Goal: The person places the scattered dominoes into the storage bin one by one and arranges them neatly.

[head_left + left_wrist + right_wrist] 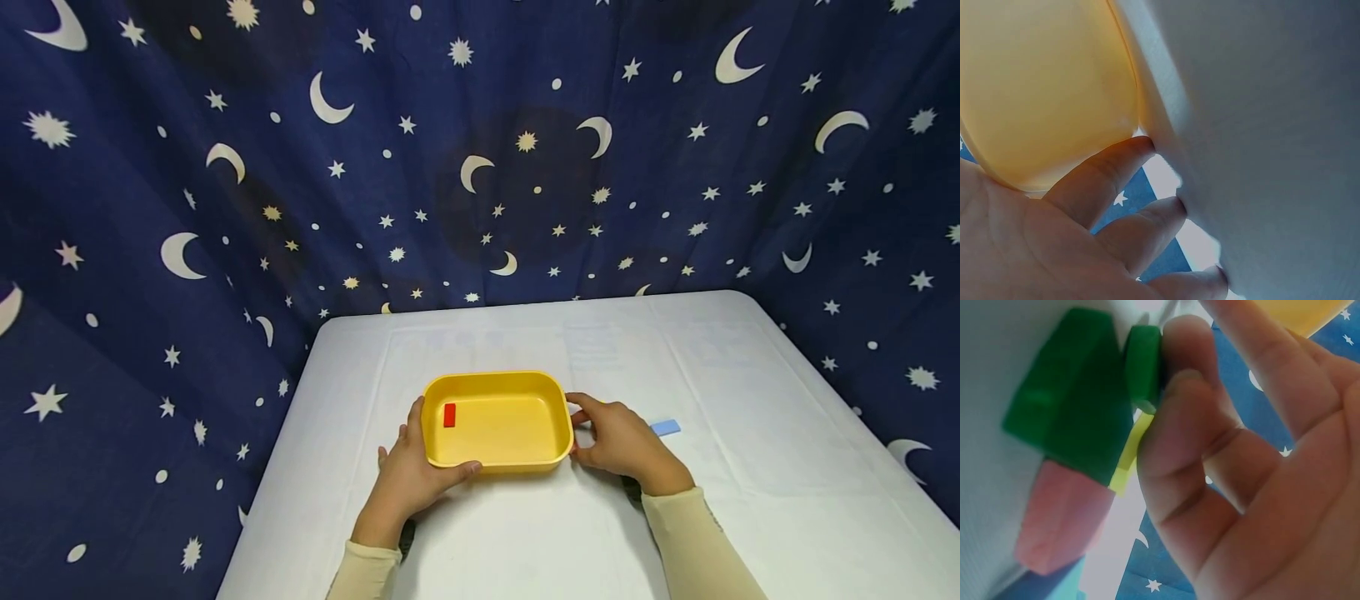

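A yellow tray [497, 454] is between both hands on the white table, with a small red block [449, 415] inside near its left end. My left hand [408, 483] grips the left front corner, thumb along the front wall and fingers at the left side. At the right end, my right hand [622, 437] has fingertips right at the tray wall. In the right wrist view its bent fingers are close beside a small green block [1144, 369]. Around it are a larger green block [1072, 394], a pink block [1063, 515] and a yellow piece [1127, 462].
A light blue block [666, 427] pokes out to the right of the right hand. White cloth covers the table [750, 417], which has rounded far corners. Behind it and along both sides hangs a dark blue curtain [480, 167] printed with moons and stars.
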`<state>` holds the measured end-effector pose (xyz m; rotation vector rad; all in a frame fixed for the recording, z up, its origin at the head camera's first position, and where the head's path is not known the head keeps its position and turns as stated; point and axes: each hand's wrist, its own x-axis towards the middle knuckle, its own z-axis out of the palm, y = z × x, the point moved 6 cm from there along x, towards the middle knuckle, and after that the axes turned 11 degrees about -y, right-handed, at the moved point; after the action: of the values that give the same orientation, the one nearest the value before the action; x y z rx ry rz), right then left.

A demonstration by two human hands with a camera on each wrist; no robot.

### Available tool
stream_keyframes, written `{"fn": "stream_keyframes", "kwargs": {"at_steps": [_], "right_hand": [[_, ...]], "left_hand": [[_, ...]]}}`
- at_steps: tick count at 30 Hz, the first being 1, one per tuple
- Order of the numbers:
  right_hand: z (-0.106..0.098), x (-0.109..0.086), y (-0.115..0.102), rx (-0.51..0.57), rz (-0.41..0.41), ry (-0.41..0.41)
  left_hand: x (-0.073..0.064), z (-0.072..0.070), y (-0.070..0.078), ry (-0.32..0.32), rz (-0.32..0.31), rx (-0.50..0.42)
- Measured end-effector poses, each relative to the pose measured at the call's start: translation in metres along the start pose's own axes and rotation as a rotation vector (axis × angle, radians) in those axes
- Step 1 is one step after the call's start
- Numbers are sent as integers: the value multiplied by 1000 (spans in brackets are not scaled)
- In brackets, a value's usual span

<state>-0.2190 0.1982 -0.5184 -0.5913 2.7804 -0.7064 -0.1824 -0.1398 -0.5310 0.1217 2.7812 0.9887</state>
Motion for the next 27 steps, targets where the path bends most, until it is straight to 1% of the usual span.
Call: {"fn": "stream_keyframes", "kwargs": {"at_steps": [5, 10, 20, 27], "right_hand": [[0, 1, 1, -6, -9, -3], [0, 2, -1, -10, -27, 4], [0, 2, 0, -44, -41, 22], [0, 2, 0, -36, -35, 21]], "left_hand": [[1, 1, -2, 9, 12, 3], [2, 2, -3, 7, 7, 4], [0, 0, -2, 6, 15, 2], [-1, 0, -1, 0, 11, 2]]}}
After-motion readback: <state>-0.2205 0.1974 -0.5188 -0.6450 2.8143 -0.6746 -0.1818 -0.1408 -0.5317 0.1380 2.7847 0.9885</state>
